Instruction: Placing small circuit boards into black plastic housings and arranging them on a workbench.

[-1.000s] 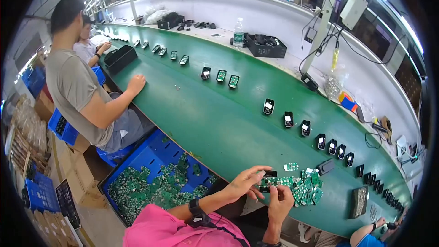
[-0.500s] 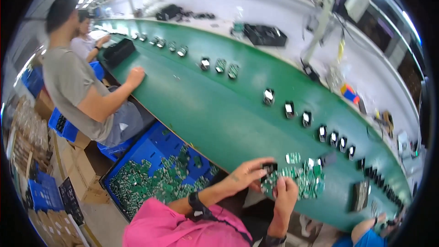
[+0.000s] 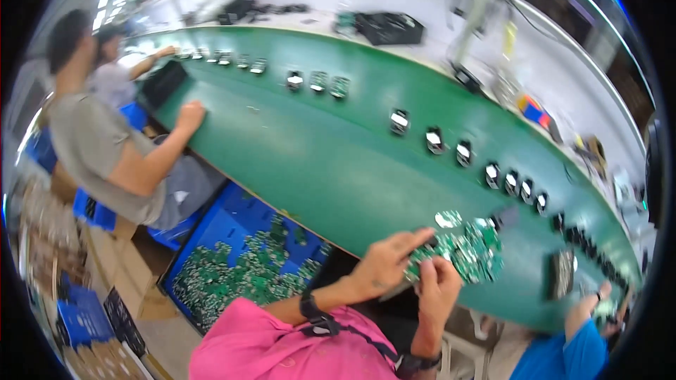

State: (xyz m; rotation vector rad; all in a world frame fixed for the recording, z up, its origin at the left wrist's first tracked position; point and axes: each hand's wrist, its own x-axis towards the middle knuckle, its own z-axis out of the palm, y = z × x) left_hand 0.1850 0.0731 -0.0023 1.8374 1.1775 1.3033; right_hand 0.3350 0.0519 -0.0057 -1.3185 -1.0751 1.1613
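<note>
My left hand (image 3: 384, 262) is closed around a small black housing (image 3: 431, 239), of which only a dark edge shows past the fingertips. Close beside it, my right hand (image 3: 438, 287) has thumb and fingers pinched together; whatever is between them is hidden. Both hands are over the near edge of the green bench, against a heap of green circuit boards (image 3: 479, 257). A single board (image 3: 448, 219) lies just beyond that heap, with a dark grey block (image 3: 505, 217) to its right.
A spaced row of small black housings (image 3: 463, 153) with bright faces runs along the green bench (image 3: 303, 148). A blue bin of circuit boards (image 3: 243, 278) is below the bench at left. One co-worker (image 3: 105, 127) sits far left; another's blue sleeve (image 3: 584, 345) shows lower right.
My view has shifted slightly, so the bench items sit differently in the picture. The black housing in my left hand is now more covered by fingers. A co-worker's arm at lower right has extended over the bench.
</note>
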